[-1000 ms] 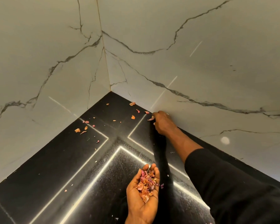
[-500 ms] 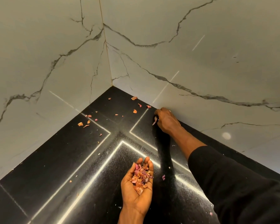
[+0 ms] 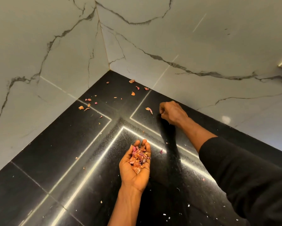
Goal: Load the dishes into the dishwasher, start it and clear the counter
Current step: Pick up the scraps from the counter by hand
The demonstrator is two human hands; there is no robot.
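The left hand (image 3: pixel 133 170) lies palm up over the middle of the black table (image 3: pixel 55 152), cupped wide, with a heap of pink and orange peels (image 3: pixel 138 158) resting on its palm and fingers. The right hand (image 3: pixel 172 112) reaches past it to the far edge of the table, close to the right wall (image 3: pixel 202 46), knuckles up and fingers curled tight. Something pale may be pinched at its fingertips, but it is too small to tell. One curled peel (image 3: pixel 149 110) lies on the table just left of that hand, apart from it. More scraps (image 3: pixel 131 81) are scattered toward the corner where the two marble walls meet, and others (image 3: pixel 81 107) sit along the left wall. A stray bit (image 3: pixel 161 151) lies just right of the left hand's fingers. White crumbs (image 3: pixel 164 214) dot the near part of the table. A black sleeve (image 3: pixel 243 176) covers the right forearm and hides the table's right near side.
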